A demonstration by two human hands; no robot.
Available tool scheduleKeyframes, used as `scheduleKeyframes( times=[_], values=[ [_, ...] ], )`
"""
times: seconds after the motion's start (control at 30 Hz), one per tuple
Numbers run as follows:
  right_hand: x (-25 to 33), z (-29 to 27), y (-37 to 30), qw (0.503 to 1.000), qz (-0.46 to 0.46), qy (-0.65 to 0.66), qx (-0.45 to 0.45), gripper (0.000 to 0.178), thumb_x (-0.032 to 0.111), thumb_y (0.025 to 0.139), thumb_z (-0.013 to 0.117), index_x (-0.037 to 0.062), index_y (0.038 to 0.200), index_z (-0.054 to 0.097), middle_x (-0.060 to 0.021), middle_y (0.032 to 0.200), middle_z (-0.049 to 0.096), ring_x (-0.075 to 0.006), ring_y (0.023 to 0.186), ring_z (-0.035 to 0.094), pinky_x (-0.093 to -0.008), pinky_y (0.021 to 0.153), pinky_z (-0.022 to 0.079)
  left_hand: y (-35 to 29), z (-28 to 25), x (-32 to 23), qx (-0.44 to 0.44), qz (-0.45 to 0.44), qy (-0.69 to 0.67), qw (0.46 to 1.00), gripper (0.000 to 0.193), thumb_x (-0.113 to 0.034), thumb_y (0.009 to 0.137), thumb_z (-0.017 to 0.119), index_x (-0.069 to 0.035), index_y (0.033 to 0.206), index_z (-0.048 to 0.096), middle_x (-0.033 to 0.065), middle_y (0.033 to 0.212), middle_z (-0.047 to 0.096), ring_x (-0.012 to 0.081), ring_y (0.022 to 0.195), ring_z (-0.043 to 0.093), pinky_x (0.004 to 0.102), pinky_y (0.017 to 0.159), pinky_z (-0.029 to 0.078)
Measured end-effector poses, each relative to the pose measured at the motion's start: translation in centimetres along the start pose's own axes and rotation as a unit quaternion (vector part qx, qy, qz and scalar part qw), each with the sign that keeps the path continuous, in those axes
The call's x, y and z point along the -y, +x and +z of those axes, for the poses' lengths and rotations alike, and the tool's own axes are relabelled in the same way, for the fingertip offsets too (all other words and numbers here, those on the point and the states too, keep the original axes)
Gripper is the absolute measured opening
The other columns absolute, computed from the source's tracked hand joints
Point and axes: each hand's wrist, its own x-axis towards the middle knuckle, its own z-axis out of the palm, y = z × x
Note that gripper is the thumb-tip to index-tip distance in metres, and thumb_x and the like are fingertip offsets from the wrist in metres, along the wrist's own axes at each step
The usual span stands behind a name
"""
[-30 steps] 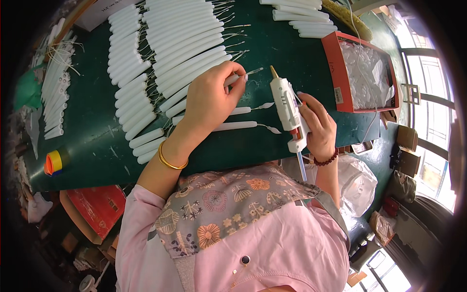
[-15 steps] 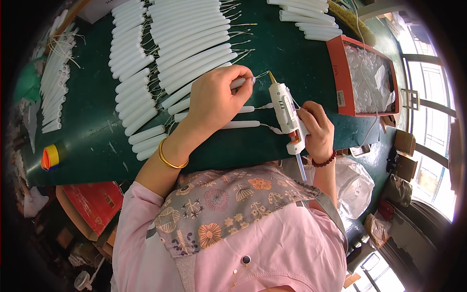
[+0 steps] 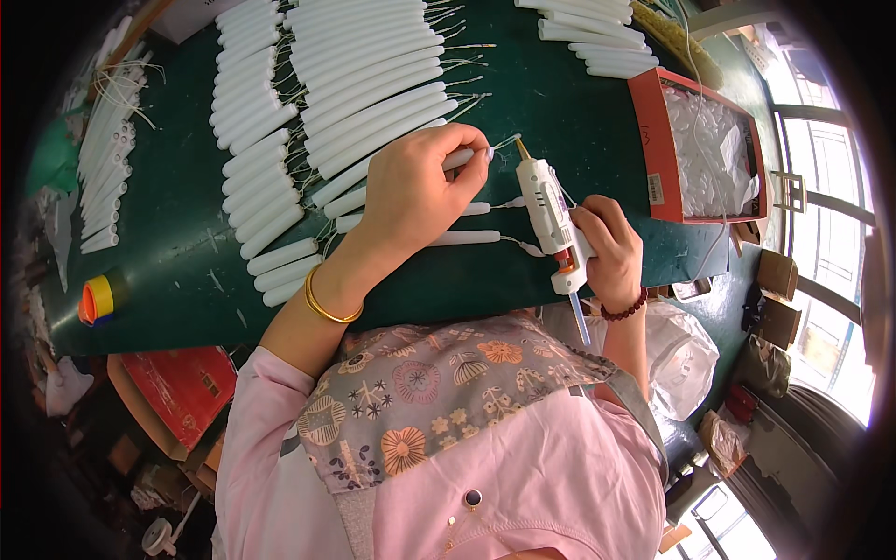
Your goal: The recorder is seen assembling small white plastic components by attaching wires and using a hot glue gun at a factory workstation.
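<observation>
My left hand [image 3: 411,191] pinches a slim white candle-like tube [image 3: 457,160] between thumb and fingers. Fine pale wires [image 3: 505,143] stick out of the tube's right end and reach the glue gun's tip. That white hot glue gun [image 3: 544,207] is gripped in my right hand [image 3: 609,247], nozzle pointing up and away from me. A translucent glue stick [image 3: 580,320] pokes from its back end. Below my left hand lie two more white tubes [image 3: 469,237], whose wires end in small white pieces [image 3: 532,249] beside the gun.
Rows of white wired tubes [image 3: 364,75] cover the green table [image 3: 177,289] ahead and to the left. More tubes [image 3: 597,37] lie at the far right. A red box [image 3: 644,140] holds white plastic-looking pieces. A yellow-and-orange tape roll [image 3: 97,301] sits near the left edge.
</observation>
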Motion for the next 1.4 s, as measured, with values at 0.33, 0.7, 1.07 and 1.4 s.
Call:
scheduleKeyframes(
  times=[0.33, 0.7, 1.07, 1.4],
  values=[
    [-2.6, -6.7, -1.2, 0.981, 0.129, 0.019, 0.141, 0.054, 0.004, 0.073, 0.085, 0.0070, 0.124, 0.069, -0.0151, 0.141, 0.059, -0.0384, 0.118, 0.065, -0.0452, 0.098, 0.056, -0.6, 0.0, 0.3, 0.055, -0.008, 0.040, 0.998, 0.009, -0.014, 0.094, 0.075, -0.007, 0.096, 0.071, 0.0086, 0.082, 0.076, 0.0249, 0.068, 0.074, 0.0334, 0.062, 0.055],
    [-14.3, -11.1, 2.6, 0.967, 0.232, -0.102, 0.002, 0.018, 0.000, 0.091, 0.072, 0.0004, 0.109, 0.077, -0.0113, 0.100, 0.073, -0.0235, 0.084, 0.067, -0.0350, 0.082, 0.056, -0.4, 0.4, -1.0, 0.041, -0.044, -0.006, 0.998, 0.006, -0.010, 0.093, 0.074, -0.006, 0.095, 0.070, 0.0052, 0.077, 0.073, 0.0184, 0.061, 0.068, 0.0301, 0.060, 0.051],
    [-15.9, -8.3, 4.0, 0.971, 0.205, -0.112, 0.061, 0.019, 0.005, 0.089, 0.072, 0.0038, 0.107, 0.078, -0.0177, 0.104, 0.075, -0.0374, 0.098, 0.073, -0.0420, 0.086, 0.058, -0.4, -0.4, -0.8, 0.039, -0.047, 0.014, 0.998, 0.006, -0.010, 0.093, 0.076, -0.006, 0.095, 0.072, 0.0047, 0.076, 0.073, 0.0171, 0.061, 0.068, 0.0292, 0.059, 0.051],
    [1.2, -2.1, 7.2, 0.888, 0.299, 0.347, -0.051, 0.017, 0.006, 0.101, 0.071, -0.0035, 0.113, 0.079, -0.0047, 0.091, 0.075, -0.0067, 0.073, 0.065, -0.0218, 0.067, 0.053, -0.2, -0.6, -1.4, 0.036, -0.032, -0.013, 0.999, 0.008, -0.004, 0.092, 0.077, 0.001, 0.098, 0.076, 0.0037, 0.080, 0.073, 0.0080, 0.069, 0.065, 0.0239, 0.066, 0.052]
  ],
)
